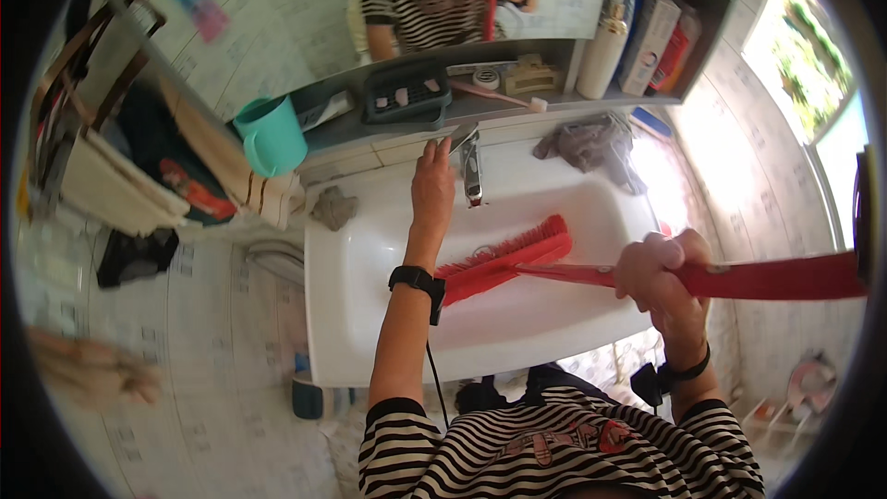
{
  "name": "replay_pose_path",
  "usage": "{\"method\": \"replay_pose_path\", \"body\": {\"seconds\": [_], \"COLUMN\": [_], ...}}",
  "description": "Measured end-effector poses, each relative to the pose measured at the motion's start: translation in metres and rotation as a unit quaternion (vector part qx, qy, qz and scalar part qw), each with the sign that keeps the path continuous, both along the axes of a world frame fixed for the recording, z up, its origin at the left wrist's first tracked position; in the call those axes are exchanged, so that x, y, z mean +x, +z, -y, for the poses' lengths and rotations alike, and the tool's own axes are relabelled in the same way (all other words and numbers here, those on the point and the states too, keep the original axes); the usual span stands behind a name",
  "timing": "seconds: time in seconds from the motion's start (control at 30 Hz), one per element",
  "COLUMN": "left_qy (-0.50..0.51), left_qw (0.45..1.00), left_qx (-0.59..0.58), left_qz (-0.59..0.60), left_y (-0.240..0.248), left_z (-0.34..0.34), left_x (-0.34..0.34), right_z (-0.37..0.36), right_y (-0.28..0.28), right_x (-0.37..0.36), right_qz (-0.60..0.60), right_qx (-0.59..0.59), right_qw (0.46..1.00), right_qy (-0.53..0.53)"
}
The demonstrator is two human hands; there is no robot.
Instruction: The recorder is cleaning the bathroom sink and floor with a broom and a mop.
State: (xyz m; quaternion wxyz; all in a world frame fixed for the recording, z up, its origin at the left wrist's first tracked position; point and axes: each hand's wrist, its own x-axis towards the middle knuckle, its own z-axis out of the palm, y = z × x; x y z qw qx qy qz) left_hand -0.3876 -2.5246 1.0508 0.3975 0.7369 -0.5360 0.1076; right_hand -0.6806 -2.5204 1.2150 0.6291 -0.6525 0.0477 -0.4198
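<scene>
A red broom (504, 263) lies with its bristled head in the white sink (370, 351), bristles toward the back. My right hand (663, 275) is closed around its red handle, which runs off to the right. At the back of the basin stands a chrome faucet (472, 171). My left hand (432, 187) reaches up beside it, fingers stretched out, the tips at the faucet's lever. Whether the fingertips press on the lever is hard to see. Water from the spout cannot be made out.
Grey cloths (587, 140) and a small rag (334, 209) rest on the sink's rim. A turquoise mug (273, 136) and a dark soap dish (405, 92) sit on the shelf below the mirror. Bottles (605, 46) fill the right cubby. Towels (120, 180) hang at left.
</scene>
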Motion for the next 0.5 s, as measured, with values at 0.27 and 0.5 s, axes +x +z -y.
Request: {"method": "replay_pose_path", "body": {"seconds": [0.27,0.5], "left_qy": [-0.119,-0.126], "left_qw": [0.991,0.74], "left_qx": [-0.066,-0.168], "left_qz": [0.014,-0.639], "left_y": [0.016,0.005], "left_z": [0.027,-0.016], "left_x": [0.019,-0.037], "right_z": [-0.068,-0.127], "right_y": [-0.027,-0.056], "right_x": [-0.036,-0.1], "right_qz": [-0.016,-0.156], "right_qx": [0.009,0.073], "right_qw": [0.962,0.91], "right_qy": [-0.274,-0.376]}}
